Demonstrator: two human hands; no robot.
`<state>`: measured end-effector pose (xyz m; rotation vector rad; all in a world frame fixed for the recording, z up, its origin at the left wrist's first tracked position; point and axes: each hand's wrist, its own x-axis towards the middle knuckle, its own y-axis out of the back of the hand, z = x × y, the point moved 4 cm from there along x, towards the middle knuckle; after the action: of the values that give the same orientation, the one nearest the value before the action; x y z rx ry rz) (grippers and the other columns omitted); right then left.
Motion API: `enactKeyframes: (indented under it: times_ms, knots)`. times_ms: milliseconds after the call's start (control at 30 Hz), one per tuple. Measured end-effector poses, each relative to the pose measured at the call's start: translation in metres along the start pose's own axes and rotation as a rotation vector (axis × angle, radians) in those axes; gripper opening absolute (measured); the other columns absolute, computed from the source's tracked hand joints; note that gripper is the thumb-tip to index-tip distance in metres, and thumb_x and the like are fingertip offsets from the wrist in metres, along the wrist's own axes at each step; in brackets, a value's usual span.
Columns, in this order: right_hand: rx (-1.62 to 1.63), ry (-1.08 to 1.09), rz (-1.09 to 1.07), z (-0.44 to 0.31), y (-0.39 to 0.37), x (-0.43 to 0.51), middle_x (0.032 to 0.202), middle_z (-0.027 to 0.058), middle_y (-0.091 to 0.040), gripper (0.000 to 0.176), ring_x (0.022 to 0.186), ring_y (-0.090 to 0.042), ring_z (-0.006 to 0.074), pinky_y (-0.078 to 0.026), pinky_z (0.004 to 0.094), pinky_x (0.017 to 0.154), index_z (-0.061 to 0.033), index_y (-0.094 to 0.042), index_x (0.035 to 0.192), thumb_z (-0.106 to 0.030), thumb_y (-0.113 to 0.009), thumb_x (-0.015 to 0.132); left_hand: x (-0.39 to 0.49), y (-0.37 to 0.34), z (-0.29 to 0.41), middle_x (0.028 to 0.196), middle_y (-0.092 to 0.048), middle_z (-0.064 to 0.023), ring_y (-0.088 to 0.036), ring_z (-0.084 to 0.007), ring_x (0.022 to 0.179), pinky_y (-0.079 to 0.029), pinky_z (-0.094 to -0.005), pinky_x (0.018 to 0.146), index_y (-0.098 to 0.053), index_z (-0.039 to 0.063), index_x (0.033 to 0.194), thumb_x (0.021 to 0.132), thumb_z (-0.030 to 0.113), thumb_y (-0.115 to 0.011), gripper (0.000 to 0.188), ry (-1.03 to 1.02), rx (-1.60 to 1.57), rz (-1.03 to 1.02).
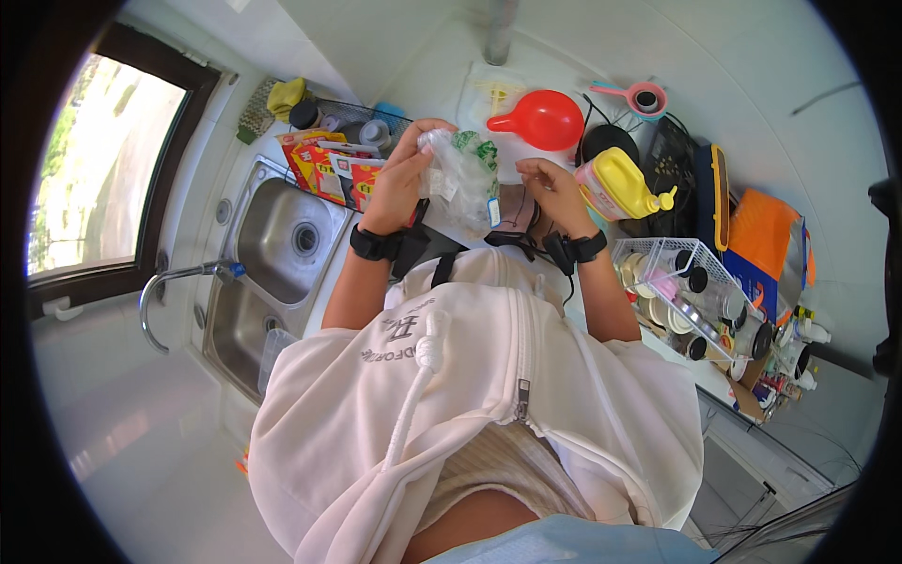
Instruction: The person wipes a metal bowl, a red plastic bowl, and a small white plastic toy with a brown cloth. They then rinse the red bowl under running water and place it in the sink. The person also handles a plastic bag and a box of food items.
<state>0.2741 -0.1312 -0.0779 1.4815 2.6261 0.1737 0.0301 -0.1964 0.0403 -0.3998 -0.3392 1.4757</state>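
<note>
A crumpled clear plastic bag [458, 187] with green printing and a small blue-edged label hangs from my left hand [405, 176]. Its upper edge is pinched between my thumb and fingers. To the right of the bag, my right hand [557, 194] is raised with its fingers loosely bent and nothing visible in them. A small gap separates it from the bag. Just past that hand lies a yellow plastic jug [620, 183] with a pump spout. Beyond both hands is a red plastic ladle [546, 120]. Dark straps and a brown item below the bag are partly hidden.
A double steel sink [278, 218] with a curved faucet [151, 310] is at left. Behind my left hand stands a black mesh basket [359, 113] with red and yellow packets [328, 169]. At right are a white wire rack [676, 257] of jars, an orange-and-blue bag [764, 233] and a pink ladle [645, 99].
</note>
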Motion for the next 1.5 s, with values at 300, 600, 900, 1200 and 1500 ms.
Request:
enactKeyframes:
  times_ms: [300,600,900,1200,1500]
  knots:
    - [0.137,0.116,0.019,-0.075,-0.017,-0.009,0.129,0.0085,-0.066,0.039,0.121,-0.062,0.0187,-0.050,0.0336,0.100,-0.0061,-0.062,0.133,-0.014,-0.071,0.095,0.003,-0.005,-0.004,0.126,-0.057,-0.0062,-0.054,-0.0136,0.118,-0.040,-0.0273,0.104,-0.052,0.004,0.134,0.098,-0.004,-0.038,0.039,-0.012,0.089,-0.094]
    - [0.111,0.280,0.116,-0.095,-0.014,-0.017,0.133,0.0095,-0.061,0.045,0.126,-0.057,0.0194,-0.043,0.0348,0.108,-0.0009,-0.054,0.140,-0.017,-0.066,0.100,0.012,-0.010,-0.014,0.131,-0.055,-0.0059,-0.050,-0.0148,0.125,-0.035,-0.0281,0.109,-0.053,0.004,0.133,0.095,-0.008,-0.041,0.042,-0.009,0.349,-0.209]
    - [0.197,0.243,0.413,-0.082,-0.003,-0.023,0.093,0.0004,-0.067,0.020,0.087,-0.059,0.0071,-0.049,0.0243,0.080,0.0000,-0.067,0.107,-0.019,-0.069,0.100,0.025,-0.022,-0.030,0.133,-0.055,-0.0063,-0.050,-0.0143,0.128,-0.036,-0.0285,0.109,-0.052,0.003,0.134,0.093,-0.014,-0.044,0.045,0.005,0.374,-0.361]
    - [0.287,0.229,0.501,-0.074,0.010,-0.035,0.087,-0.0007,-0.065,0.021,0.077,-0.057,0.0053,-0.047,0.0225,0.072,0.0002,-0.067,0.100,-0.021,-0.067,0.102,0.034,-0.023,-0.034,0.127,-0.059,-0.0054,-0.055,-0.0105,0.117,-0.041,-0.0251,0.102,-0.053,0.001,0.132,0.101,-0.005,-0.051,0.032,0.050,0.614,-0.340]
    - [0.252,0.124,0.557,-0.045,0.013,-0.044,0.087,-0.0007,-0.067,0.018,0.080,-0.062,0.0056,-0.050,0.0226,0.075,0.0003,-0.068,0.100,-0.018,-0.065,0.102,0.041,-0.041,-0.036,0.124,-0.058,-0.0049,-0.053,-0.0127,0.119,-0.039,-0.0267,0.105,-0.057,0.003,0.130,0.102,-0.005,-0.046,0.031,-0.108,0.535,-0.300]
